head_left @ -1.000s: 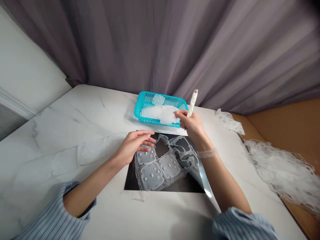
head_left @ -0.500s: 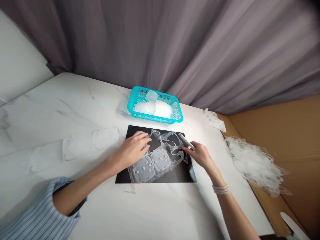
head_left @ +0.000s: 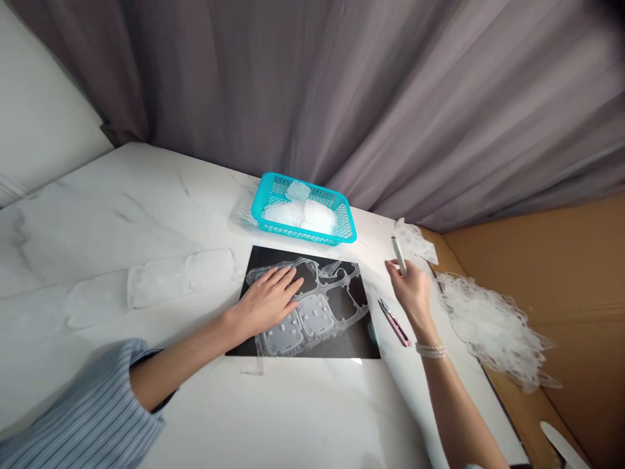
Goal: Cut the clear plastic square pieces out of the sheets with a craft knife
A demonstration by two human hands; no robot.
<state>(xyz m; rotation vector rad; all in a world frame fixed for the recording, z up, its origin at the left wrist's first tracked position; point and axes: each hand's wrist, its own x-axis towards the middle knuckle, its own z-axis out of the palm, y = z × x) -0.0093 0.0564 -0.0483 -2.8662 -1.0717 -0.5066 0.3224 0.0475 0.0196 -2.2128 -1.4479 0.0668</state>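
Observation:
My left hand (head_left: 266, 303) lies flat with fingers apart on a clear moulded plastic sheet (head_left: 312, 312) with square cells and small raised studs, which sits on a black mat (head_left: 364, 339). My right hand (head_left: 413, 293) is raised just right of the mat, gripping a white marker pen (head_left: 399, 255) upright. Below that hand, small pink-handled thread snips (head_left: 393, 322) lie on the white marble table (head_left: 146, 221) beside the mat's right edge, untouched.
A teal plastic basket (head_left: 303, 210) holds clear plastic pieces at the back. Flat clear plastic pieces (head_left: 180, 280) lie left of the mat. Crumpled clear plastic scrap (head_left: 493, 329) sits at the right, over a table edge, with cardboard (head_left: 537, 260) and a grey curtain (head_left: 312, 78) behind.
My right hand has moved up and right off the sheet, with the pen now upright. Pink snips now show beside the mat. My left hand has flattened onto the sheet.

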